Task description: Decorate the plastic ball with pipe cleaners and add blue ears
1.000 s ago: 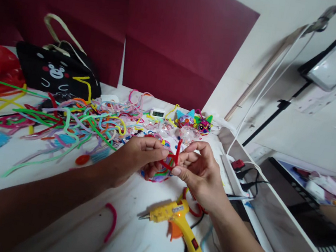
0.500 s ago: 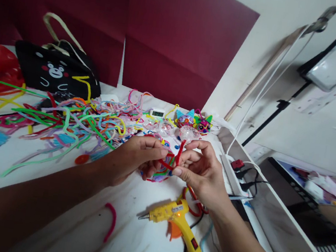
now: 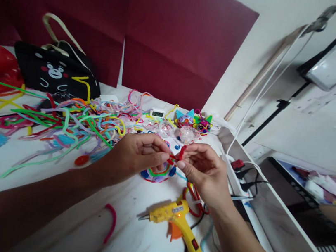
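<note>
Between my two hands is a bent red pipe cleaner (image 3: 182, 152). My left hand (image 3: 142, 153) pinches one part of it between thumb and fingers. With thumb and forefinger, my right hand (image 3: 204, 168) grips the folded part, which sticks up above the thumb. Just beneath them on the table lies a round colourful pipe-cleaner piece (image 3: 158, 177) with blue, green and red bands, partly hidden by my hands. A yellow hot glue gun (image 3: 174, 216) rests closer to me, its nozzle pointing left.
Loose pipe cleaners (image 3: 71, 123) form a tangled heap at left, before a black bag (image 3: 57, 70). A short pink pipe cleaner (image 3: 110, 223) lies in front. Behind stand two cat-eared crafts (image 3: 184, 118), clear domes (image 3: 189, 134) and a small digital clock (image 3: 157, 113). A power strip (image 3: 232, 174) sits at right.
My fingertips have drawn closer together, and the red pipe cleaner is folded more tightly, its upright end shorter. More of the round piece below shows.
</note>
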`<action>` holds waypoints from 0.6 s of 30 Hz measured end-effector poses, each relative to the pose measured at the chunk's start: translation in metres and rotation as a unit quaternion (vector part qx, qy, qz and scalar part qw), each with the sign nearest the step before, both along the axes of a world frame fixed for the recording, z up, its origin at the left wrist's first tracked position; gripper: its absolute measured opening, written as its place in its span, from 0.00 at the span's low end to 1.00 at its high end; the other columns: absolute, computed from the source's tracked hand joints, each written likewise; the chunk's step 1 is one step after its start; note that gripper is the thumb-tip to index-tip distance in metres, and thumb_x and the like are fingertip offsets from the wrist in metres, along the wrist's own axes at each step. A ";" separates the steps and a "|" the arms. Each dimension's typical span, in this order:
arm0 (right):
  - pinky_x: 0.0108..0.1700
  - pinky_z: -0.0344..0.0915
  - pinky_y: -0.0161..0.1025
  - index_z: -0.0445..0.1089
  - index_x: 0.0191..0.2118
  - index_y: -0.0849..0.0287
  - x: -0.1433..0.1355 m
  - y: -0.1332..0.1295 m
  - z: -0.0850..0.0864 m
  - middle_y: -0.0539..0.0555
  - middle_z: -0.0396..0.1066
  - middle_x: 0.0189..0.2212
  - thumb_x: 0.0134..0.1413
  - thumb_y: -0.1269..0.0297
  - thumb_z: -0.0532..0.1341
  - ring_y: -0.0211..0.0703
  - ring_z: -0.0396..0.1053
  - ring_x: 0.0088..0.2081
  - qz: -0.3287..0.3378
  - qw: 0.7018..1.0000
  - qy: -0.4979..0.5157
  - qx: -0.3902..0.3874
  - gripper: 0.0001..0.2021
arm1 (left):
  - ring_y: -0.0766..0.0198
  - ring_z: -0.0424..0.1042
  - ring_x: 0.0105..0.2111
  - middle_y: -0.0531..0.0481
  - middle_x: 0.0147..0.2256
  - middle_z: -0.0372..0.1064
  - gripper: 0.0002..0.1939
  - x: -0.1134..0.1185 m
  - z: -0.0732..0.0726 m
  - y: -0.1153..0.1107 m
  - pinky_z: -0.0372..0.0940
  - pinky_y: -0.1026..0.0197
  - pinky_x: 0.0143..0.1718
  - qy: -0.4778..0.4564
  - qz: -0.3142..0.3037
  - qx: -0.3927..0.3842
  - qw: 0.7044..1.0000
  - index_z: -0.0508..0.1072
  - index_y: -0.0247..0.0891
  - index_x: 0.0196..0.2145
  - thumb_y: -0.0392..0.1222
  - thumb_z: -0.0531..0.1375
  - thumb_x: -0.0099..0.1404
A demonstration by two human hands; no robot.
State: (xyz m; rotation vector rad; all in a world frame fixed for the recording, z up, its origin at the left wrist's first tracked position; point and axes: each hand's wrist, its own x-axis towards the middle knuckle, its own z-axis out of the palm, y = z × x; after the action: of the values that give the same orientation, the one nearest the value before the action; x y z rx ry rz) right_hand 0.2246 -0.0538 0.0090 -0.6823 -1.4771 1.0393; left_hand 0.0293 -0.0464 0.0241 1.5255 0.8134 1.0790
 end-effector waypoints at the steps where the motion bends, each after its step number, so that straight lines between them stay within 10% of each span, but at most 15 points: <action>1: 0.36 0.66 0.31 0.74 0.37 0.54 0.000 -0.001 0.000 0.48 0.73 0.32 0.46 0.72 0.70 0.34 0.69 0.32 -0.001 1.000 -0.004 -0.004 0.11 | 0.69 0.74 0.25 0.54 0.24 0.75 0.08 0.000 0.000 0.000 0.68 0.71 0.27 0.008 0.010 0.005 1.000 0.75 0.35 0.35 0.39 0.65 0.57; 18: 0.23 0.61 0.28 0.75 0.31 0.62 -0.008 -0.003 0.004 0.48 0.71 0.18 0.44 0.63 0.69 0.31 0.66 0.19 -0.048 0.988 -0.016 -0.145 0.09 | 0.65 0.76 0.25 0.52 0.27 0.76 0.09 0.002 -0.008 0.000 0.71 0.68 0.27 0.066 0.039 0.100 0.992 0.73 0.34 0.36 0.41 0.63 0.59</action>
State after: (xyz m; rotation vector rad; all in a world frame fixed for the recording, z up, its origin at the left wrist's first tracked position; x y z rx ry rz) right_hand 0.2161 -0.0570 0.0131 -0.9694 -1.3185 1.1848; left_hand 0.0318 -0.0467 0.0162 1.7598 0.8822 1.1537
